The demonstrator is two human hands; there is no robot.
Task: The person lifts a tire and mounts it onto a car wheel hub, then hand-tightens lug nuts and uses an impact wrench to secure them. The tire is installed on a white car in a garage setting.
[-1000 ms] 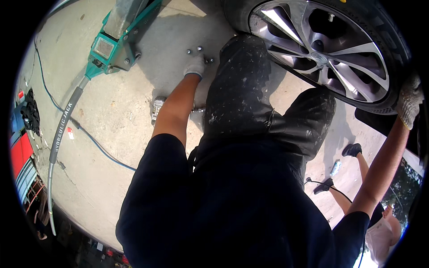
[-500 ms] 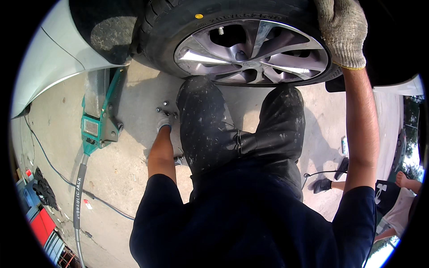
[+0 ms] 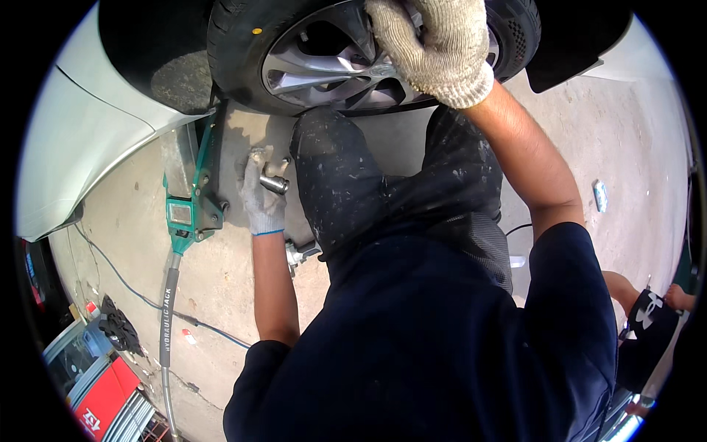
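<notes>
My left hand (image 3: 261,193), in a pale knit glove with a blue cuff, is raised over the floor beside my left knee. Its fingers are curled around a shiny cylindrical metal socket (image 3: 275,183). A small lug nut (image 3: 286,161) shows beside those fingers. My right hand (image 3: 445,51), in a beige knit glove, is in front of the alloy wheel (image 3: 317,62), near its hub. Thumb and fingers stand apart there; the upper picture edge cuts off the fingertips. The wheel's black tire (image 3: 247,62) sits upright between the car's body panels.
A green floor jack (image 3: 188,210) with a long handle stands at left by the white car panel (image 3: 96,125). An air hose (image 3: 125,283) crosses the floor. A power tool (image 3: 298,253) lies partly hidden by my leg. Another person's leg (image 3: 622,291) shows at right.
My right hand has left the tire's right side and moved left, in front of the wheel. My left hand has risen from the lug nuts on the floor, now with the socket in it.
</notes>
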